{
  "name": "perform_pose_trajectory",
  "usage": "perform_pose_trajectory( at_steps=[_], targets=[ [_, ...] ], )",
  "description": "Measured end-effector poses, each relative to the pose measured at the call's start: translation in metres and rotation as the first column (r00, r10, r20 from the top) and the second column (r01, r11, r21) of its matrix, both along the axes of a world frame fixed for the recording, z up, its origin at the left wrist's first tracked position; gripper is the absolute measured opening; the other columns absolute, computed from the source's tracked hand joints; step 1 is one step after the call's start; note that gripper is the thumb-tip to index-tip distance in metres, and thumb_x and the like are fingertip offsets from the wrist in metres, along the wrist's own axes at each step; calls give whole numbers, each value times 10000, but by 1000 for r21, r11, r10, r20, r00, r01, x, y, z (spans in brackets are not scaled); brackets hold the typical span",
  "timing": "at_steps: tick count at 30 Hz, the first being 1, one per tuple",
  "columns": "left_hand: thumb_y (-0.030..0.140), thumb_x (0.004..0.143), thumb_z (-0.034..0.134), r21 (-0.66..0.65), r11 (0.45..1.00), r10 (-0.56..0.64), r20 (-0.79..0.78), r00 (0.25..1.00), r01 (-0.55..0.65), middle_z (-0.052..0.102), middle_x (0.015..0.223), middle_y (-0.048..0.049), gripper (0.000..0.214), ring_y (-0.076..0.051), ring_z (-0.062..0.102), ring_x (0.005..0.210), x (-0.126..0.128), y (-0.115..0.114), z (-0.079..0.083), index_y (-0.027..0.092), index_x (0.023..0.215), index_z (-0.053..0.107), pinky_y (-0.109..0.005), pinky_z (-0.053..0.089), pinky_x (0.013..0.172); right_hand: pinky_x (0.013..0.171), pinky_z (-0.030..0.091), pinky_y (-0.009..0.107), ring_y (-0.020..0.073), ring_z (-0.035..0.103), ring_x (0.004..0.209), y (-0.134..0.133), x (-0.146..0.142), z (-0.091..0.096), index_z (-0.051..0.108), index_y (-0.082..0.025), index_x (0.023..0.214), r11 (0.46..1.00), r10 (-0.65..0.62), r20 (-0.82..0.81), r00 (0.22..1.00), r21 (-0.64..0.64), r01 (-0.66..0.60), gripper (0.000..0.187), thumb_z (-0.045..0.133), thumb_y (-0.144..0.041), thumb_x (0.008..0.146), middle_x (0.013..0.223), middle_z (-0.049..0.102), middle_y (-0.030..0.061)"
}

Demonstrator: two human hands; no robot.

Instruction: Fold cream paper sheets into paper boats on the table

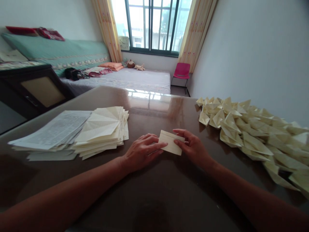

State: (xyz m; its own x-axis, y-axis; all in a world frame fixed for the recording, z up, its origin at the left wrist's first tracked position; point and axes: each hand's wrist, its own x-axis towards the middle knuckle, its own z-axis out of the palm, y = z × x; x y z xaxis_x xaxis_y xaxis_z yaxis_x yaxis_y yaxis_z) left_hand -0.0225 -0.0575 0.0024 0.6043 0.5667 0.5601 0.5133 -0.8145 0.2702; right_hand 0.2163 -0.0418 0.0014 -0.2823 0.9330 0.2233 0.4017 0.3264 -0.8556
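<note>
A small folded piece of cream paper [171,141] is held between my two hands, low over the middle of the brown table. My left hand [145,149] pinches its left edge, with the thumb lying on top. The right side of the paper is gripped by my right hand [191,145], the thumb in front and the index finger stretched along its top corner. Fold lines run near the paper's upper edge. What lies behind the paper is hidden.
To the left sit a stack of creased cream sheets [103,125] and a stack of printed white paper [53,130]. A large heap of folded paper boats [256,132] covers the right side of the glossy table [149,193]. Beyond are a bed [145,79] and a pink chair [182,71].
</note>
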Motion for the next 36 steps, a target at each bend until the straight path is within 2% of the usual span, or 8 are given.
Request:
perform_pose_trajectory(
  at_steps=[5, 10, 14, 18, 24, 27, 33, 36],
  targets=[
    [193, 894, 551, -98, 993, -56, 162, 985, 72, 716, 960, -44, 233, -171, 603, 978, 2, 2, -1, 228, 1088, 676, -320, 511, 888, 730, 521, 304, 198, 617, 938, -1, -4, -2, 537, -207, 1228, 999, 22, -119, 993, -43, -27, 403, 562, -391, 869, 1086, 638, 80],
    [205, 892, 557, -299, 954, 131, 328, 936, -29, 722, 986, -44, 224, -147, 663, 875, 4, -1, 4, 212, 1066, 698, -237, 538, 788, 811, 513, 330, 195, 602, 981, -1, -7, 6, 457, -198, 1300, 999, 3, -215, 977, -33, -11, 468, 464, -466, 915, 1210, 587, 105],
    [269, 898, 549, -434, 900, 211, 356, 911, -39, 726, 970, -37, 268, -79, 612, 573, 4, -3, 4, 200, 1121, 682, -174, 525, 563, 823, 505, 333, 208, 609, 960, -6, -10, 11, 558, -182, 1162, 981, 167, -263, 950, -53, -187, 420, 497, -500, 895, 1059, 654, 75],
    [287, 920, 502, -467, 883, 206, 297, 932, -47, 732, 942, -43, 312, -87, 629, 585, 5, -4, 5, 180, 1168, 659, -174, 541, 577, 637, 495, 269, 178, 600, 759, -6, -11, 6, 609, -160, 966, 981, 108, -284, 953, -122, -148, 416, 507, -551, 867, 822, 659, 34],
    [244, 925, 476, -274, 962, 62, 197, 978, -6, 683, 1141, -85, 348, -200, 654, 1023, 6, -3, 5, 198, 1250, 592, -301, 552, 864, 570, 443, 233, 148, 547, 675, 1, -7, 0, 606, -176, 863, 998, -16, -215, 977, -61, 3, 365, 522, -532, 858, 731, 633, 10],
    [214, 911, 491, -123, 992, 33, 139, 990, -16, 662, 1161, -77, 362, -181, 654, 1002, 3, 1, 0, 238, 1264, 570, -262, 569, 804, 580, 452, 237, 150, 564, 688, 3, -6, -2, 598, -182, 874, 999, -27, -196, 980, -43, 19, 317, 506, -485, 880, 761, 644, 11],
    [201, 897, 550, 224, 968, 114, 20, 993, -116, 617, 819, -18, 226, -113, 569, 714, -2, 3, -2, 286, 1061, 680, -201, 516, 619, 634, 489, 266, 171, 637, 750, 4, -3, -5, 583, -164, 949, 995, 30, -136, 990, -86, -42, 242, 512, -388, 893, 857, 686, 47],
    [193, 888, 566, 304, 950, 97, -84, 992, -67, 652, 942, -27, 208, -148, 566, 891, -1, 3, 0, 279, 1037, 682, -197, 502, 652, 679, 501, 288, 182, 661, 787, 6, 1, -5, 560, -156, 1005, 996, 44, -56, 997, -80, -48, 218, 508, -336, 895, 904, 698, 72]
  ],
)
